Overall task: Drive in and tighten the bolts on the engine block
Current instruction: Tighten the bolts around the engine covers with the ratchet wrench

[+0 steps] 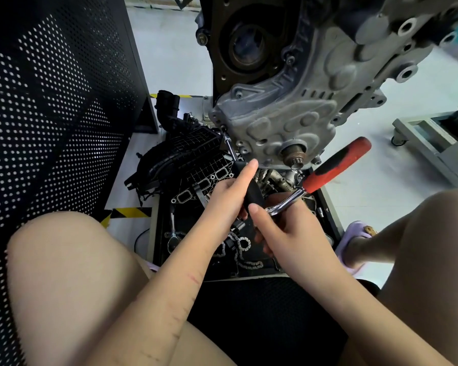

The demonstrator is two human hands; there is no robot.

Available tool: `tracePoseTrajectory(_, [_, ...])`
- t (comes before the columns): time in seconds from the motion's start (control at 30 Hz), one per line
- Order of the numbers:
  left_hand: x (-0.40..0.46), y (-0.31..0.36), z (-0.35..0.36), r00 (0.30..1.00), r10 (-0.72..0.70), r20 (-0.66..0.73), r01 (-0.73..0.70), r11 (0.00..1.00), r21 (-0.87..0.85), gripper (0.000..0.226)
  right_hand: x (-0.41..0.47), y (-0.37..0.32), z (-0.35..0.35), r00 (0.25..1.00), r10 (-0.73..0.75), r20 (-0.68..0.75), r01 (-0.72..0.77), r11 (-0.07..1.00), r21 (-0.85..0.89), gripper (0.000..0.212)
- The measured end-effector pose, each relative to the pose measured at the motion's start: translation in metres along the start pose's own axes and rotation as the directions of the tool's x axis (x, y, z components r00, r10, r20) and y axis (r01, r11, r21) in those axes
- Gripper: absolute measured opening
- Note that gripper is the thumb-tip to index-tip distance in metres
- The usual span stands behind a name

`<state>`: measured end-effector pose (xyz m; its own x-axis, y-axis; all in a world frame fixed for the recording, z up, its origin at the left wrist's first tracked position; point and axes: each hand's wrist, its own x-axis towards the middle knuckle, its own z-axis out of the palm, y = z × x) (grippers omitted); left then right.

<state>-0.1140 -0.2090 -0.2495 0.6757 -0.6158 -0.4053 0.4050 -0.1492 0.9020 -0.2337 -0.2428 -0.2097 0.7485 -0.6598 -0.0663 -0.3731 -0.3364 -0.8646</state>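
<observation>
Steadying the black extension bar (249, 184), the left hand (226, 199) wraps its fingers round it — socket tip on a bolt (222, 127) at the timing cover's (283, 128) lower-left edge. The right hand (288, 228) grips the red-handled ratchet (325, 173) at its head. Tightening looks under way; next, swing the handle.

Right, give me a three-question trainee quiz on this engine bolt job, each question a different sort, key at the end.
1. True or false: the tip of the black-handled driver sits at a bolt on the lower left edge of the engine cover.
2. Which hand wraps the black handle? A) left B) right C) neither
3. Fill in: the ratchet wrench held by the right hand has a ____ and black handle.

Key: 1 true; 2 A; 3 red
</observation>
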Motion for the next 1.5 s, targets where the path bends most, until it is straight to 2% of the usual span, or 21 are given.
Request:
tracePoseTrajectory(0.13, [-0.001, -0.002, 0.0, 1.0, 0.018, 0.009, -0.018, 0.999, 0.029, 0.046, -0.001, 0.0, 0.001, 0.987, -0.157, 0.018, 0.155, 0.938, -0.309, 0.031])
tracePoseTrajectory(0.2, [-0.002, -0.002, 0.0, 1.0, 0.028, 0.005, -0.028, 0.999, 0.037, 0.044, -0.001, 0.001, 0.001, 0.984, -0.179, 0.013, 0.174, 0.932, -0.316, 0.03])
tracePoseTrajectory(0.3, [-0.002, -0.001, 0.0, 0.999, -0.008, 0.036, 0.009, 1.0, -0.025, 0.04, 0.0, 0.002, 0.004, 0.998, -0.068, -0.009, 0.067, 0.993, -0.099, 0.025])
tracePoseTrajectory(0.37, [-0.001, 0.001, -0.001, 0.998, -0.038, 0.05, 0.04, 0.998, -0.044, 0.043, 0.001, 0.001, 0.003, 0.993, 0.113, 0.039, -0.119, 0.969, 0.216, 0.022])
tracePoseTrajectory(0.43, [-0.002, 0.004, -0.001, 0.995, -0.057, 0.077, 0.062, 0.996, -0.064, 0.043, 0.002, 0.0, 0.001, 0.948, 0.273, 0.165, -0.319, 0.813, 0.487, 0.024])
tracePoseTrajectory(0.5, [-0.002, 0.004, 0.001, 0.992, -0.063, 0.108, 0.074, 0.992, -0.102, 0.038, 0.003, -0.002, -0.002, 0.885, 0.354, 0.303, -0.466, 0.648, 0.603, 0.028])
tracePoseTrajectory(0.6, [-0.004, 0.005, 0.001, 0.988, -0.078, 0.135, 0.098, 0.984, -0.149, 0.034, 0.005, -0.005, -0.006, 0.778, 0.403, 0.481, -0.623, 0.404, 0.669, 0.031])
tracePoseTrajectory(0.67, [-0.004, 0.005, 0.0, 0.985, -0.084, 0.151, 0.113, 0.975, -0.192, 0.031, 0.006, -0.007, -0.008, 0.726, 0.385, 0.57, -0.678, 0.258, 0.689, 0.03])
tracePoseTrajectory(0.77, [-0.004, 0.004, -0.001, 0.986, -0.085, 0.146, 0.115, 0.97, -0.216, 0.029, 0.006, -0.007, -0.008, 0.707, 0.356, 0.611, -0.693, 0.171, 0.701, 0.031])
tracePoseTrajectory(0.87, [-0.004, 0.003, 0.0, 0.991, -0.076, 0.109, 0.094, 0.981, -0.169, 0.03, 0.005, -0.007, -0.007, 0.736, 0.367, 0.569, -0.667, 0.25, 0.702, 0.032])
tracePoseTrajectory(0.9, [-0.003, 0.002, 0.0, 0.993, -0.071, 0.095, 0.083, 0.987, -0.14, 0.031, 0.004, -0.006, -0.006, 0.764, 0.378, 0.522, -0.637, 0.323, 0.699, 0.031])
tracePoseTrajectory(0.97, [-0.003, 0.001, -0.001, 0.996, -0.04, 0.084, 0.046, 0.996, -0.071, 0.032, 0.003, -0.002, -0.003, 0.846, 0.383, 0.369, -0.53, 0.539, 0.655, 0.028])
tracePoseTrajectory(1.07, [-0.004, -0.001, -0.001, 0.998, 0.003, 0.063, -0.004, 1.0, 0.014, 0.041, 0.001, 0.004, -0.002, 0.957, 0.26, 0.13, -0.29, 0.865, 0.409, 0.016])
tracePoseTrajectory(1.13, [-0.006, -0.002, 0.0, 0.999, 0.024, 0.038, -0.025, 0.999, 0.036, 0.04, 0.002, 0.008, -0.003, 0.994, 0.104, 0.017, -0.105, 0.985, 0.136, 0.015])
tracePoseTrajectory(1.17, [-0.006, -0.002, 0.0, 0.999, 0.036, 0.029, -0.037, 0.999, 0.038, 0.038, 0.002, 0.009, -0.003, 1.0, 0.02, -0.011, -0.02, 1.0, -0.02, 0.022])
tracePoseTrajectory(1.23, [-0.005, -0.004, 0.001, 0.998, 0.062, 0.002, -0.062, 0.996, 0.059, 0.037, 0.001, 0.011, -0.003, 0.993, -0.119, -0.014, 0.11, 0.953, -0.283, 0.039])
tracePoseTrajectory(1.3, [-0.005, -0.005, 0.001, 0.996, 0.08, -0.024, -0.078, 0.992, 0.099, 0.039, 0.0, 0.012, 0.0, 0.981, -0.192, 0.003, 0.177, 0.901, -0.395, 0.047])
tracePoseTrajectory(1.33, [-0.004, -0.006, 0.0, 0.996, 0.083, -0.025, -0.08, 0.991, 0.111, 0.039, 0.0, 0.013, 0.002, 0.981, -0.196, 0.003, 0.182, 0.906, -0.381, 0.046])
tracePoseTrajectory(1.4, [-0.004, -0.006, -0.001, 0.997, 0.077, -0.012, -0.076, 0.992, 0.101, 0.036, 0.001, 0.016, 0.002, 0.99, -0.137, -0.017, 0.129, 0.961, -0.245, 0.032])
tracePoseTrajectory(1.47, [-0.005, -0.003, -0.002, 0.999, 0.045, 0.007, -0.045, 0.997, 0.064, 0.032, 0.003, 0.015, 0.0, 0.999, 0.03, 0.016, -0.03, 0.999, 0.017, 0.018])
tracePoseTrajectory(1.5, [-0.004, -0.002, -0.002, 1.0, 0.015, 0.021, -0.016, 0.999, 0.045, 0.032, 0.004, 0.013, -0.001, 0.988, 0.135, 0.079, -0.148, 0.969, 0.198, 0.012])
